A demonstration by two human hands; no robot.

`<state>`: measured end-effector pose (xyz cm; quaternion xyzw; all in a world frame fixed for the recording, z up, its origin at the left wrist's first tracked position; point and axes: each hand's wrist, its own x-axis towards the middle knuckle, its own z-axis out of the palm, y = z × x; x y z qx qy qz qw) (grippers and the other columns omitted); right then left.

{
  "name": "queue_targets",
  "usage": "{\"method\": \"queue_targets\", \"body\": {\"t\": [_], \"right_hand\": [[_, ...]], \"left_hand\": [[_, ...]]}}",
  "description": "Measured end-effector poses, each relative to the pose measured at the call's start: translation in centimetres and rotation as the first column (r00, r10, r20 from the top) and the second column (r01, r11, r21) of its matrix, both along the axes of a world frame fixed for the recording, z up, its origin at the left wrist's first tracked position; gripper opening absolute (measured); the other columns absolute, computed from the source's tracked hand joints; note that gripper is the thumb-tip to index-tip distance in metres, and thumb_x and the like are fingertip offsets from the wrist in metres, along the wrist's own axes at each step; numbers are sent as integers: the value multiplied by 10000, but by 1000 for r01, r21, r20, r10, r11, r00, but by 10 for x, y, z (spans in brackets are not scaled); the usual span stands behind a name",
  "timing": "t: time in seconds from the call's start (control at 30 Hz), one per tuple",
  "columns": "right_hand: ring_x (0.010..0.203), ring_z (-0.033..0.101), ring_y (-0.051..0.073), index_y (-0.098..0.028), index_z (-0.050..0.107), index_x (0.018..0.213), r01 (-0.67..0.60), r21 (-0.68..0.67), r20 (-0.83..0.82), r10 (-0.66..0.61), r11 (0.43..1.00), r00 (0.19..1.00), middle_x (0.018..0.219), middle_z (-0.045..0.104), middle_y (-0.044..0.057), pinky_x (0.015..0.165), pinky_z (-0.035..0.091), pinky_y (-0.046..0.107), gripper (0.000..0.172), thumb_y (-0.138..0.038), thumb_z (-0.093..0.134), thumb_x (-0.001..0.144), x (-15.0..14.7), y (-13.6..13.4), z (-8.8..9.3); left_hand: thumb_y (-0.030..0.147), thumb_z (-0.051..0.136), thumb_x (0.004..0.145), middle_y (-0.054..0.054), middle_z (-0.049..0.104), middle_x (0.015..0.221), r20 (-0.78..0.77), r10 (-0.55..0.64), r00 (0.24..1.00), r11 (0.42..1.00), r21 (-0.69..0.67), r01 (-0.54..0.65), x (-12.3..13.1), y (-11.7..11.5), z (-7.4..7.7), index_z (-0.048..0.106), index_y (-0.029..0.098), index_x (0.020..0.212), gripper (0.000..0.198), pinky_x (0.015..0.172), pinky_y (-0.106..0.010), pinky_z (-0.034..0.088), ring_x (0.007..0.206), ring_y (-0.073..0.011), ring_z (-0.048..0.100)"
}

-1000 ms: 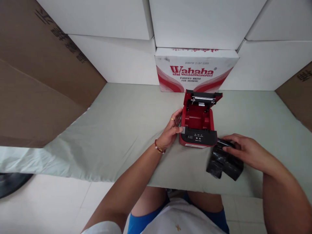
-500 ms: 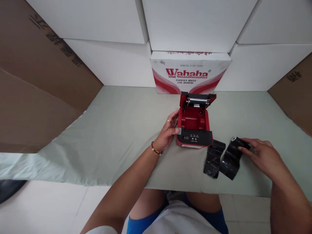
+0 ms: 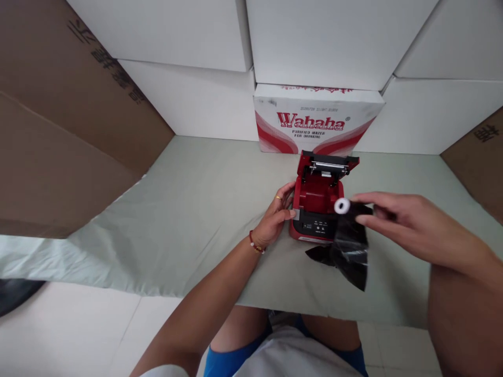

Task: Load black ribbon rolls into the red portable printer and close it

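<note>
A small red and black printer (image 3: pixel 317 228) stands on the cloth, its lid (image 3: pixel 329 162) raised and its red inner bay (image 3: pixel 316 199) showing. My left hand (image 3: pixel 277 214) grips its left side, thumb on the grey front corner and fingers along the wall. Over the printer's right front, my right hand (image 3: pixel 396 217) pinches a roll of black film (image 3: pixel 356 212) with a white core facing left. Loose black film (image 3: pixel 351 256) hangs from the roll, partly covering the printer's front. Another dark piece of film (image 3: pixel 321 255) shows below the printer; whether the two are joined I cannot tell.
A pale green cloth (image 3: pixel 204 209) covers the table. Behind the printer stands a white and red water carton (image 3: pixel 314 123), backed by stacked white boxes (image 3: pixel 188 97). Brown cardboard flanks the table at the left (image 3: pixel 70 157) and right (image 3: pixel 479 136).
My right hand has lifted the black film roll off the cloth and brought it left, over the printer's right front. My left hand keeps its grip on the printer. The view has shifted slightly.
</note>
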<state>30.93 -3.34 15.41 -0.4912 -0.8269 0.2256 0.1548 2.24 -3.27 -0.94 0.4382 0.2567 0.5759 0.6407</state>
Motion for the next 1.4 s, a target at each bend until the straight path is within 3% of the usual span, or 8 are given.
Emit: {"method": "queue_targets", "body": {"t": [0.23,0.47,0.7,0.87,1.07,1.17,1.27,1.4], "right_hand": [[1114,779,295,-229,751,1397,60,-51,387,-35,997,921,1278,832,126,905,569,377,414,-294,581,1024,-80,45,-28],[1053,792,324,-265,745,1412,82,51,597,-96,995,796,1214,846,132,764,539,389,423,-300,555,1036,-98,52,-39],[1098,789,347,-275,772,1378,60,97,635,-108,994,765,1339,800,147,720,517,379,407,-283,545,1041,-107,47,-39],[1061,802,366,-252,771,1378,79,88,642,-117,993,758,1203,828,177,761,551,407,419,-237,536,1031,-111,53,-40],[1018,797,270,-246,844,1199,-29,-74,17,31,997,999,1157,861,88,915,607,399,324,-414,613,1047,-75,31,-26],[750,703,181,-260,867,1008,254,13,-392,-229,967,891,929,847,39,687,556,324,309,-512,688,1014,-51,22,-23],[634,549,126,-225,864,1121,609,183,-663,-361,772,656,965,843,52,579,460,303,296,-455,726,994,-33,35,-40],[1134,723,219,-240,712,1463,541,206,-658,-294,815,694,1392,786,120,930,621,412,522,-524,702,1025,-26,60,-73]], "left_hand": [[430,822,853,-52,564,1694,-8,-16,1000,1000,15,16,0,-1,0,573,343,1529,725,1369,-567,316,1637,-343,440],[517,742,951,-78,415,1761,-195,138,971,988,99,-121,0,-12,-2,514,354,1579,687,1374,-617,290,1683,-371,324],[395,737,938,-114,595,1560,-414,623,664,684,700,-205,4,-46,11,611,377,1546,621,1339,-672,300,1541,-412,497],[398,758,880,-64,765,1322,-512,556,654,692,721,-23,11,-49,1,748,412,1394,514,1353,-676,264,1413,-393,625],[329,717,905,-55,777,1317,-514,609,604,636,772,15,14,-49,2,698,411,1477,578,1384,-602,256,1413,-353,641],[313,690,903,-48,781,1290,-483,709,514,547,837,31,17,-51,8,689,384,1476,578,1367,-552,311,1376,-319,669],[274,654,905,-42,783,1230,-420,811,408,447,894,31,20,-52,16,722,312,1392,494,1356,-491,347,1349,-266,680],[241,657,887,-55,768,1150,-369,849,378,398,918,1,22,-50,22,755,244,1252,379,1373,-457,318,1333,-242,670]]}}
